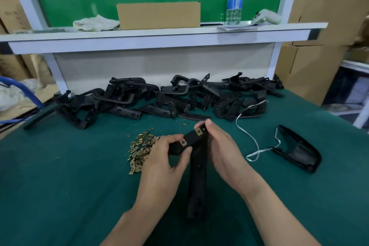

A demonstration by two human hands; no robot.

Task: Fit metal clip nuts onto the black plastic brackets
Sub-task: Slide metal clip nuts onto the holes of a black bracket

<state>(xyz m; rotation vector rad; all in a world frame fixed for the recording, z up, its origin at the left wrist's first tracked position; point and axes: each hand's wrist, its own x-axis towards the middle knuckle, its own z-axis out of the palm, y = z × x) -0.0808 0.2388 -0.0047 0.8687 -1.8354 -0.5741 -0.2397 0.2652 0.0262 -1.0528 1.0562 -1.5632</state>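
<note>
I hold a black plastic bracket [197,168], L-shaped, above the green table [69,185]. Its short arm carries two brass clip nuts: one clip nut [183,142] near the left end, another clip nut [198,131] near the corner. My left hand [165,162] grips the short arm's rounded end between thumb and fingers. My right hand [223,150] holds the corner, with the thumb and fingertip pinching by the upper clip nut. A heap of loose brass clip nuts [140,148] lies just left of my left hand. The bracket's long arm hangs down toward me.
A long pile of black brackets [159,98] stretches across the back of the table. A single black part [299,150] lies at the right, with a white strap [251,138] beside it. The shelf above holds a cardboard box [158,15], a cloth, a water bottle and a phone.
</note>
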